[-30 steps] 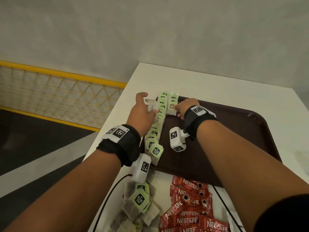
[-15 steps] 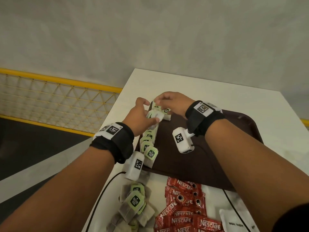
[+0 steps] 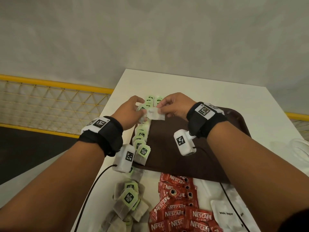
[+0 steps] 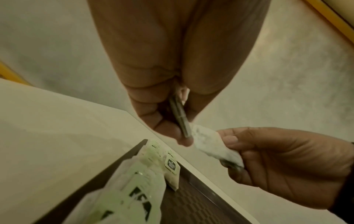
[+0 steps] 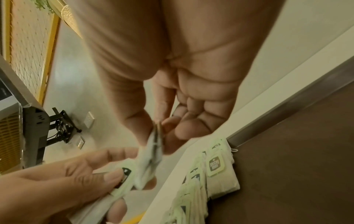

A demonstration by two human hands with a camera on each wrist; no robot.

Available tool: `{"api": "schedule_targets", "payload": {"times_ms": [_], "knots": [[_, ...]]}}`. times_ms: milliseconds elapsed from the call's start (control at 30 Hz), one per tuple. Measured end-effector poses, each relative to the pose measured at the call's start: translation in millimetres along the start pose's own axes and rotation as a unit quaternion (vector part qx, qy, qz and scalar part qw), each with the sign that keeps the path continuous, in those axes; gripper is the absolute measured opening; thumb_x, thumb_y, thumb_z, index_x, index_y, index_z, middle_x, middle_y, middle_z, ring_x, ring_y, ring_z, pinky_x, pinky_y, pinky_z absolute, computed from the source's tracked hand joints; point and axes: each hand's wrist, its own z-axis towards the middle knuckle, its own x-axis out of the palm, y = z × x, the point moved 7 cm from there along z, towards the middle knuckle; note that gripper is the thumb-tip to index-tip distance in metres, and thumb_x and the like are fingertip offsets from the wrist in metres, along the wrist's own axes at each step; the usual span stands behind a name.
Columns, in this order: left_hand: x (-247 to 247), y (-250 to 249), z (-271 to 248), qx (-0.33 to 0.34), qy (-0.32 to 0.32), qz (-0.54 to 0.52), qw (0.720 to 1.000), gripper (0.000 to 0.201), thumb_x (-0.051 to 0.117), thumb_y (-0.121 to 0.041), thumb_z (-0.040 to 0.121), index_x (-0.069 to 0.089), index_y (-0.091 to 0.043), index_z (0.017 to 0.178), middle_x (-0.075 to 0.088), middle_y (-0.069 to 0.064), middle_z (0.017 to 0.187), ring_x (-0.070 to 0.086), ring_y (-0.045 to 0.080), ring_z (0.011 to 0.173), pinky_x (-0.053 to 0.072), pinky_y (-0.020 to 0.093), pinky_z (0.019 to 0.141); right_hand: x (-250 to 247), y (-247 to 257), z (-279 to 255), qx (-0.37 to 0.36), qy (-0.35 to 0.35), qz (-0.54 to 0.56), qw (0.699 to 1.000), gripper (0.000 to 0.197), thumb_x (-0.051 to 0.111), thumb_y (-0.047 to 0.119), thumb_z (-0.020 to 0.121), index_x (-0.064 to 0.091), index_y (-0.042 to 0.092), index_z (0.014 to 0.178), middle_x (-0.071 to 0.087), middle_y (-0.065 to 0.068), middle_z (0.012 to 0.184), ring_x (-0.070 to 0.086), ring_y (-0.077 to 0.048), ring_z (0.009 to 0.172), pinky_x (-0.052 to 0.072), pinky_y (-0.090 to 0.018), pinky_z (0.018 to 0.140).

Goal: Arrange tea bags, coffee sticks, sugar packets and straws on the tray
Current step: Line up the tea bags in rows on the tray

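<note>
My right hand (image 3: 173, 106) pinches a white tea bag (image 3: 155, 114) between thumb and forefinger, the other fingers curled in toward the palm. The bag hangs in the air above the far left corner of the tray (image 3: 234, 121), apart from everything below it. At nine o'clock from it, my left hand (image 3: 130, 113) is closed around a small stack of tea bags (image 3: 142, 108), thumb on one face and fingers on the other; on the left wrist view the stack (image 4: 180, 115) shows edge-on in that pinch. The two hands nearly meet, and the single bag's near edge lies against the stack.

Under the hands, a row of tea bags (image 3: 142, 136) with green tags runs along the tray's left edge from twelve o'clock toward six, each one overlapping the next. A shorter second row (image 3: 158, 99) sits just beside it at the far end. The rest of the brown tray floor is bare.

Off the tray, at six o'clock on the white table (image 3: 184, 84), lies a loose heap of tea bags (image 3: 128, 201). Beside it toward three o'clock is a pile of red coffee sticks (image 3: 180, 208), then white sugar packets (image 3: 227, 213), one partly under my right forearm.
</note>
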Motion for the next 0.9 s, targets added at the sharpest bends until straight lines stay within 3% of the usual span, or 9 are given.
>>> {"api": "schedule_targets", "payload": {"times_ms": [67, 133, 300, 400, 500, 533, 600, 700, 900], "knots": [[0.7, 1.9, -0.4, -0.001, -0.013, -0.023, 1.0, 0.036, 0.048, -0.008, 0.098, 0.039, -0.024, 0.13, 0.062, 0.024, 0.106, 0.072, 0.034, 0.086, 0.058, 0.051, 0.081, -8.9, -1.9, 0.1, -0.008, -0.059, 0.002, 0.998, 0.011, 0.073, 0.002, 0.08, 0.072, 0.005, 0.091, 0.063, 0.002, 0.066, 0.057, -0.008, 0.06, 0.05, -0.017, 0.058], [1.7, 0.7, -0.4, 0.008, -0.037, -0.019, 0.999, 0.031, 0.046, -0.006, 0.096, 0.042, -0.028, 0.118, 0.06, 0.021, 0.1, 0.07, 0.04, 0.085, 0.056, 0.058, 0.078, -12.3, -0.5, 0.3, -0.021, -0.1, 0.007, 0.995, 0.01, 0.074, 0.003, 0.079, 0.071, 0.008, 0.087, 0.06, 0.003, 0.064, 0.054, -0.007, 0.058, 0.049, -0.019, 0.059], [2.7, -4.2, 2.0, -0.012, -0.091, -0.06, 0.994, 0.01, 0.051, -0.014, 0.091, 0.061, -0.012, 0.091, 0.066, 0.007, 0.086, 0.07, 0.024, 0.078, 0.057, 0.051, 0.084, 1.9, 17.0, -2.1, -0.076, -0.118, 0.005, 0.99, 0.013, 0.075, 0.004, 0.077, 0.07, 0.015, 0.081, 0.06, 0.003, 0.068, 0.053, -0.003, 0.058, 0.046, -0.014, 0.06], [2.9, -1.8, 3.8, -0.067, -0.093, -0.163, 0.98, 0.019, 0.051, -0.033, 0.087, 0.062, -0.018, 0.081, 0.065, 0.011, 0.095, 0.065, 0.038, 0.097, 0.054, 0.056, 0.091, 11.3, 25.2, -3.8, -0.102, -0.115, -0.025, 0.988, 0.01, 0.075, 0.008, 0.077, 0.071, 0.014, 0.083, 0.062, 0.001, 0.073, 0.053, -0.004, 0.062, 0.047, -0.016, 0.065], [2.5, -2.3, 3.8, -0.081, -0.098, -0.179, 0.976, 0.053, 0.06, -0.055, 0.078, 0.066, -0.003, 0.089, 0.066, 0.018, 0.094, 0.067, 0.039, 0.094, 0.056, 0.055, 0.088, 16.7, 25.9, -3.1, -0.108, -0.105, -0.051, 0.987, 0.01, 0.075, 0.007, 0.076, 0.07, 0.015, 0.081, 0.063, 0.002, 0.074, 0.054, -0.006, 0.064, 0.048, -0.022, 0.067], [2.8, -3.8, 4.2, -0.074, -0.099, -0.173, 0.977, 0.055, 0.063, -0.054, 0.076, 0.066, -0.001, 0.09, 0.066, 0.023, 0.098, 0.068, 0.039, 0.094, 0.058, 0.053, 0.084, 17.9, 25.0, -3.1, -0.109, -0.104, -0.055, 0.987, 0.01, 0.075, 0.006, 0.076, 0.07, 0.014, 0.081, 0.063, 0.003, 0.074, 0.054, -0.006, 0.064, 0.047, -0.021, 0.066], [3.3, -4.4, 5.9, -0.065, -0.104, -0.184, 0.975, 0.032, 0.065, -0.035, 0.085, 0.065, -0.003, 0.084, 0.065, 0.026, 0.105, 0.068, 0.037, 0.095, 0.06, 0.047, 0.08, 20.3, 22.5, -2.9, -0.111, -0.099, -0.046, 0.988, 0.01, 0.076, 0.005, 0.076, 0.072, 0.01, 0.084, 0.063, 0.005, 0.074, 0.055, -0.004, 0.063, 0.047, -0.017, 0.065], [1.7, 1.8, 12.1, -0.059, -0.109, -0.192, 0.973, 0.015, 0.057, -0.012, 0.093, 0.062, -0.007, 0.081, 0.065, 0.019, 0.098, 0.067, 0.03, 0.086, 0.061, 0.04, 0.077, 22.6, 18.6, -3.2, -0.115, -0.089, -0.011, 0.989, 0.014, 0.08, 0.009, 0.075, 0.074, 0.01, 0.087, 0.068, 0.003, 0.08, 0.063, -0.01, 0.073, 0.052, -0.02, 0.074], [1.3, 2.5, 15.1, -0.002, -0.105, -0.135, 0.985, 0.012, 0.055, -0.02, 0.099, 0.061, -0.01, 0.095, 0.063, 0.008, 0.095, 0.063, 0.018, 0.081, 0.055, 0.028, 0.063, 2.0, 2.8, 3.8, -0.065, -0.177, 0.066, 0.98, 0.024, 0.077, 0.025, 0.081, 0.067, 0.014, 0.099, 0.068, -0.004, 0.088, 0.065, -0.016, 0.081, 0.054, -0.029, 0.077]]}}
